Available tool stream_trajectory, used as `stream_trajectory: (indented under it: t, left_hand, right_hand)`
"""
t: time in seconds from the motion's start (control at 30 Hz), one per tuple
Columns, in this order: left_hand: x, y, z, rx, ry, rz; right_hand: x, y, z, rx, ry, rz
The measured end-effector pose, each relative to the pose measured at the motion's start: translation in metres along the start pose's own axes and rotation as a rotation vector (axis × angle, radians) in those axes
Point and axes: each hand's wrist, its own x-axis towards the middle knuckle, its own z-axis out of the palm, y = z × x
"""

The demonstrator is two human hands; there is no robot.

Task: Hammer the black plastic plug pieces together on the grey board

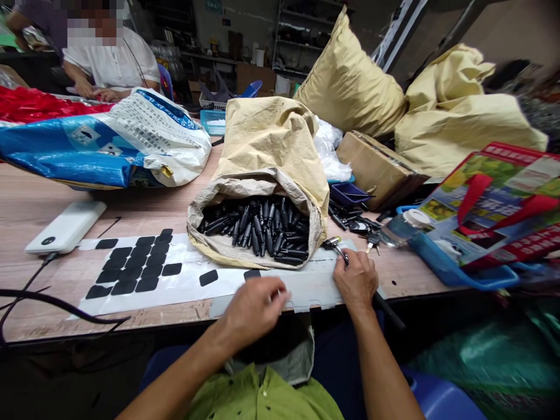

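My right hand [356, 280] is closed round a black-handled tool [391, 312]. Its small metal head [332, 242] rests near the sack's mouth, and the handle sticks out below my palm past the table edge. My left hand [258, 306] hovers over the front edge with fingers curled together; whatever they pinch, if anything, is too small to make out. Between and beyond my hands lies an open beige sack [266, 140], its mouth towards me, full of black pen-like plastic parts [258, 227]. Under my hands is a grey-white sheet [306, 291].
Black rounded pads [133, 262] stick to a white sheet at left, beside a white power bank [65, 227] with a cable. A blue-white bag [109, 146] lies behind. Keys [373, 240], a jar [405, 227] and a blue basket [459, 268] stand at right. Another person [109, 64] sits opposite.
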Motion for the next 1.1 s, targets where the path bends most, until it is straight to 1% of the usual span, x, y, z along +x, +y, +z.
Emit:
stream_trajectory:
  t: [0.07,0.1,0.13,0.2,0.27,0.37,0.43,0.5,0.57,0.6,0.63,0.7,0.77,0.8,0.87,0.93,1.03,1.1]
  left_hand:
    - [0.024,-0.010,-0.012,0.179,0.261,-0.123]
    - [0.035,-0.015,-0.017,0.279,0.342,-0.198]
    - [0.044,-0.020,-0.020,0.370,0.381,-0.273]
    - [0.058,-0.028,-0.022,0.501,0.381,-0.397]
    - [0.066,-0.031,-0.022,0.538,0.355,-0.477]
    - [0.068,-0.032,-0.023,0.451,0.357,-0.551]
    - [0.063,-0.033,-0.026,0.375,0.374,-0.574]
    - [0.053,-0.033,-0.028,0.332,0.437,-0.547]
    - [0.040,-0.031,-0.026,0.317,0.518,-0.439]
    - [0.034,-0.029,-0.023,0.310,0.533,-0.360]
    - [0.028,-0.028,-0.020,0.305,0.524,-0.277]
    - [0.021,-0.027,-0.010,0.299,0.442,-0.121]
    - [0.019,-0.030,0.000,0.311,0.365,-0.005]
    - [0.020,-0.033,0.005,0.323,0.348,0.039]
    - [0.023,-0.040,0.011,0.335,0.339,0.102]
    - [0.027,-0.047,0.013,0.324,0.340,0.133]
    - [0.030,-0.054,0.012,0.278,0.323,0.144]
    - [0.032,-0.055,0.010,0.251,0.304,0.139]
  right_hand:
    - [0.000,-0.001,-0.001,0.004,-0.005,0.002]
    - [0.000,-0.001,-0.001,0.008,-0.009,0.002]
    - [0.000,-0.001,-0.002,0.011,-0.013,0.001]
    - [0.001,-0.001,-0.003,0.014,-0.022,0.001]
    - [0.001,-0.002,-0.003,0.010,-0.028,0.002]
    - [0.001,-0.002,-0.003,0.001,-0.029,0.004]
    - [0.001,-0.001,-0.003,0.001,-0.029,0.006]
    - [0.001,-0.001,-0.002,0.005,-0.032,0.006]
    - [0.001,-0.002,-0.003,0.009,-0.033,0.004]
    - [0.001,-0.002,-0.003,0.011,-0.033,0.005]
    - [0.001,-0.002,-0.003,0.012,-0.032,0.007]
    - [0.000,-0.002,-0.004,0.013,-0.035,0.015]
    - [0.000,-0.002,-0.004,0.023,-0.044,0.026]
    - [0.000,-0.002,-0.004,0.029,-0.050,0.032]
    - [0.001,-0.003,-0.003,0.035,-0.065,0.042]
    - [0.002,-0.003,-0.003,0.032,-0.093,0.047]
    - [0.007,-0.002,-0.005,0.049,-0.167,0.076]
    - [0.009,0.000,-0.010,0.101,-0.173,0.140]
